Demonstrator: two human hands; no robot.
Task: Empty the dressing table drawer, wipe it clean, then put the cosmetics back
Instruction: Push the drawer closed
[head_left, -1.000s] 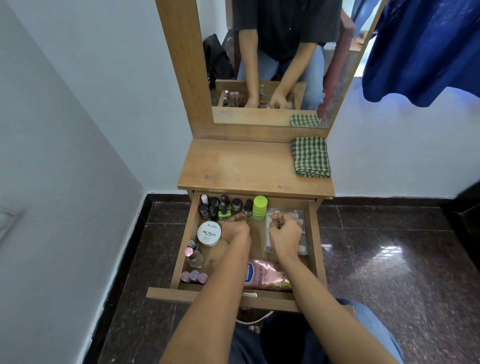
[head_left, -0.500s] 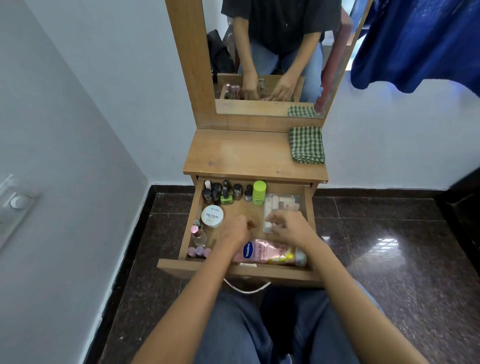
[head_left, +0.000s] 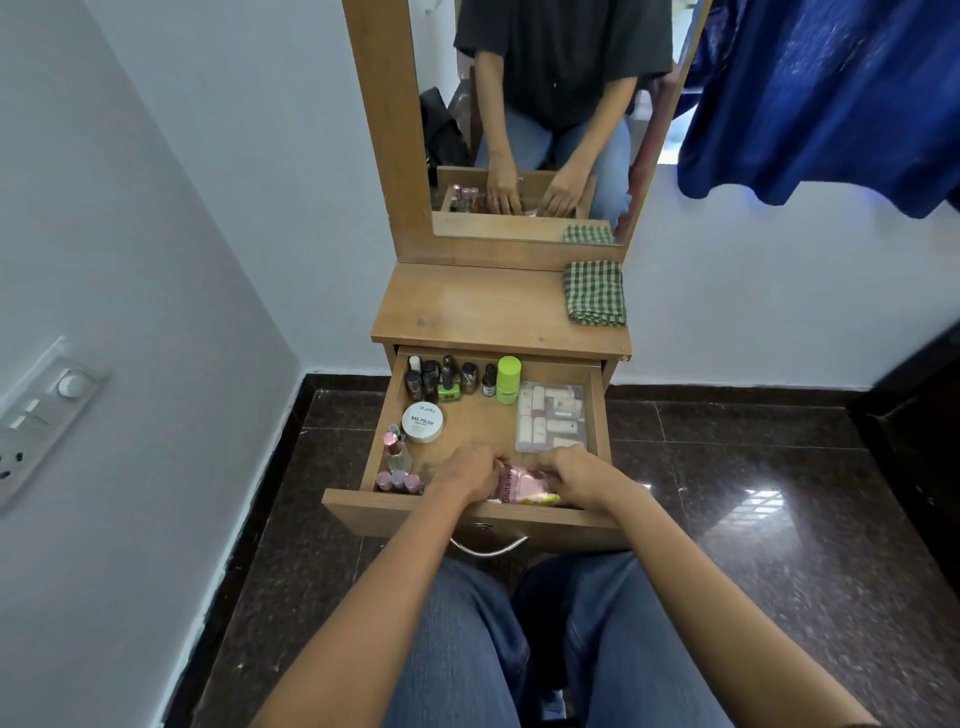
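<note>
The wooden drawer (head_left: 601, 415) of the dressing table is pulled out and full of cosmetics. A pink lotion bottle (head_left: 524, 483) lies along its front edge. My left hand (head_left: 470, 473) grips the bottle's left end and my right hand (head_left: 576, 475) grips its right end. Behind them sit a white nail polish jar (head_left: 423, 422), a clear case of lipsticks (head_left: 551, 417), a lime green bottle (head_left: 508, 379) and several small dark nail polish bottles (head_left: 441, 376). Small pink bottles (head_left: 397, 480) stand at the front left corner.
A folded green checked cloth (head_left: 595, 293) lies on the right of the table top (head_left: 478, 312). The mirror (head_left: 530, 119) stands behind it. A blue garment (head_left: 831, 98) hangs at the upper right. A wall with a switch panel (head_left: 41, 410) is close on the left.
Both hands have moved from the middle of the drawer back to its front edge and closed on the pink lotion bottle. The camera has pulled back.
</note>
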